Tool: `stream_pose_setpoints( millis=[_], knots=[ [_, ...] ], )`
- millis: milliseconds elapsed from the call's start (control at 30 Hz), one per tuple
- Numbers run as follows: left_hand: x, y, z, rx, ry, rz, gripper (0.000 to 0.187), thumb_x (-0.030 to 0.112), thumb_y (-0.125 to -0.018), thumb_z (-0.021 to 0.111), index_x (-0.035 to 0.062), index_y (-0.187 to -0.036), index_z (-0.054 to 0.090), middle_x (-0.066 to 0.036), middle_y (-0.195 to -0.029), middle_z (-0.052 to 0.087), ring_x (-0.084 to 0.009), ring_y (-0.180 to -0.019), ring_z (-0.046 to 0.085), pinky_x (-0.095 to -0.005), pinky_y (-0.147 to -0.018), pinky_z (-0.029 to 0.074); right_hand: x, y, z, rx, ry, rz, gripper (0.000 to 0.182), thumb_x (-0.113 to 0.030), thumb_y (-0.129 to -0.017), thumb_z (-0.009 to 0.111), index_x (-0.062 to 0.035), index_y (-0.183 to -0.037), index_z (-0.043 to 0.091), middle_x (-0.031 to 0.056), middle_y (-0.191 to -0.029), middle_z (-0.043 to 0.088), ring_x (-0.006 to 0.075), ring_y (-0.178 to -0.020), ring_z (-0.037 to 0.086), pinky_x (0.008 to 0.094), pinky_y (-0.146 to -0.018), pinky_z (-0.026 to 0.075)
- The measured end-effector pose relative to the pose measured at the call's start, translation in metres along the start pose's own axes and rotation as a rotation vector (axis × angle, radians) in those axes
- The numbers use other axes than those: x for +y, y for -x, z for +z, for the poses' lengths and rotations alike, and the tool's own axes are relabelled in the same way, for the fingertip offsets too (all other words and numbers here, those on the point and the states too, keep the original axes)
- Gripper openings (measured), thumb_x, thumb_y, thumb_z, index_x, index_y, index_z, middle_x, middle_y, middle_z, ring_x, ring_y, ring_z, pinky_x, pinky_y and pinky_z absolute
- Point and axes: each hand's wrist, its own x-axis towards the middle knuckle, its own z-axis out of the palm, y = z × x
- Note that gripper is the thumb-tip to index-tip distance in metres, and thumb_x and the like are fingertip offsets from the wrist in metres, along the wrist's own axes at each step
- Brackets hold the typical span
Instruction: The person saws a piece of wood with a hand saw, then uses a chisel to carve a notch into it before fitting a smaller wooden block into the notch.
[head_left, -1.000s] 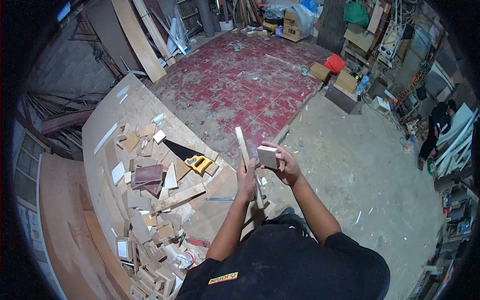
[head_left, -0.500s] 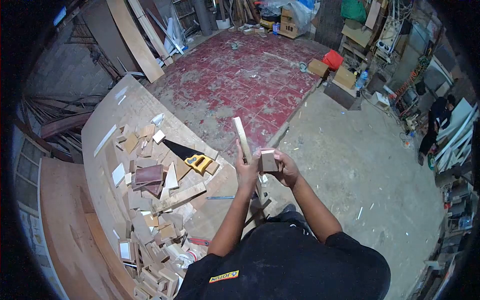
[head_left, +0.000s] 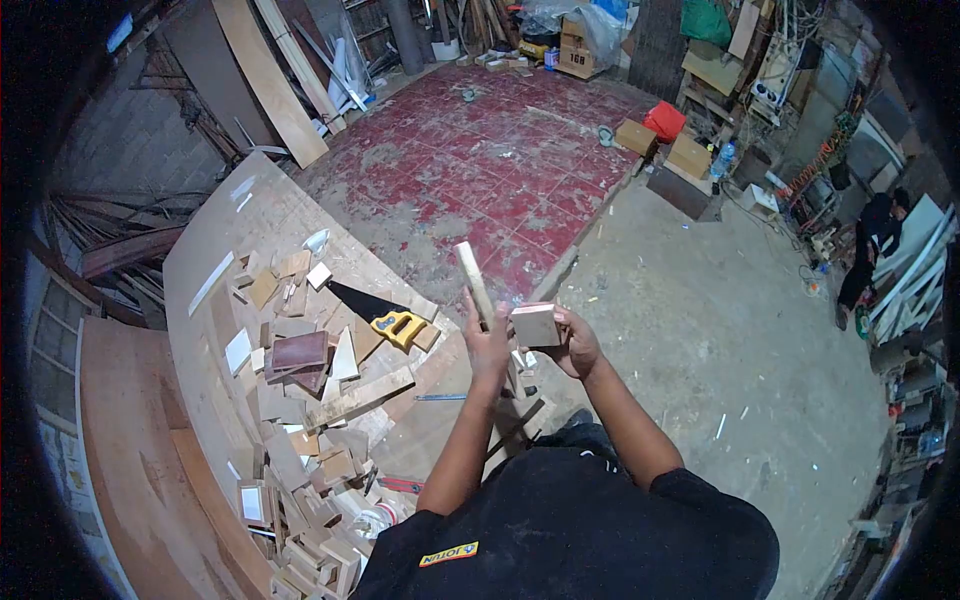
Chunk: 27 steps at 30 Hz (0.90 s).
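Note:
A narrow wooden strip [head_left: 472, 272] points up and away from me, with my left hand [head_left: 487, 352] closed around its lower part. Thumb and fingers of my right hand [head_left: 579, 350] grip a small rectangular wooden block [head_left: 535, 327], its broad face turned toward me. The block's left edge is right beside my left fingers. Both hands are in front of my body, just off the right edge of the littered plywood table [head_left: 280, 205]. A handsaw [head_left: 398, 326] with a yellow handle lies nearest my left hand, among wood offcuts.
Several offcuts, among them a dark brown block [head_left: 299, 350], cover the table on the left. A blue pencil-like stick [head_left: 440, 397] lies near my left forearm. Red tiles [head_left: 470, 170] stretch ahead, bare concrete [head_left: 690, 330] to the right. Another person [head_left: 878, 245] is at the far right.
The block has turned in my right hand, showing more of its broad face. The strip's upper end has shifted slightly left and down. Both hands keep their hold.

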Motion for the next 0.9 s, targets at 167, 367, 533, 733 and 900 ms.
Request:
stream_pose_setpoints(
  millis=[167, 367, 533, 733, 900],
  knots=[
    [-0.006, -0.002, -0.006, 0.015, 0.021, 0.084, 0.081, 0.032, -0.087, 0.066, -0.0025, -0.146, 0.023, -0.021, -0.138, 0.041, -0.0264, -0.119, 0.049, -0.0361, -0.098, 0.043, 0.004, -0.001, -0.001, 0.039, -0.033, -0.018, 0.051, -0.03, -0.091, 0.041, 0.0024, -0.13, 0.048, 0.0166, -0.119, 0.06, 0.0293, -0.103, 0.062, 0.0444, -0.085, 0.053],
    [-0.018, 0.004, -0.004, -0.053, -0.059, 0.041, 0.081, 0.024, -0.085, 0.069, -0.0036, -0.146, 0.024, -0.015, -0.12, 0.051, -0.0184, -0.103, 0.055, -0.0274, -0.079, 0.051, 0.01, -0.004, -0.01, -0.012, -0.073, 0.014, 0.05, -0.032, -0.094, 0.035, 0.0017, -0.129, 0.049, 0.0172, -0.121, 0.059, 0.0301, -0.106, 0.061, 0.046, -0.086, 0.053],
    [-0.004, 0.017, -0.005, -0.091, 0.176, -0.083, 0.072, 0.017, -0.088, 0.063, -0.0047, -0.145, 0.025, -0.017, -0.117, 0.055, -0.0202, -0.101, 0.056, -0.0329, -0.09, 0.046, 0.004, -0.002, -0.004, 0.039, -0.21, -0.017, 0.051, -0.033, -0.096, 0.032, -0.001, -0.133, 0.044, 0.0185, -0.122, 0.057, 0.0338, -0.107, 0.06, 0.0493, -0.087, 0.052],
    [-0.01, 0.026, -0.014, -0.07, -0.037, -0.025, 0.07, 0.015, -0.088, 0.06, -0.0048, -0.145, 0.024, -0.021, -0.125, 0.053, -0.021, -0.108, 0.054, -0.0318, -0.096, 0.041, 0.007, -0.003, -0.005, 0.146, -0.257, -0.01, 0.052, -0.037, -0.099, 0.031, 0.0031, -0.129, 0.046, 0.0203, -0.118, 0.06, 0.0367, -0.106, 0.06, 0.0504, -0.092, 0.05],
    [-0.034, 0.025, -0.02, -0.136, 0.011, -0.091, 0.077, 0.024, -0.086, 0.064, -0.0011, -0.147, 0.024, -0.022, -0.128, 0.05, -0.0238, -0.115, 0.049, -0.0331, -0.1, 0.037, 0.017, -0.007, -0.013, 0.147, -0.232, -0.024, 0.05, -0.037, -0.099, 0.036, 0.0027, -0.124, 0.051, 0.0193, -0.116, 0.061, 0.0333, -0.106, 0.061, 0.0452, -0.096, 0.048]
  ],
)
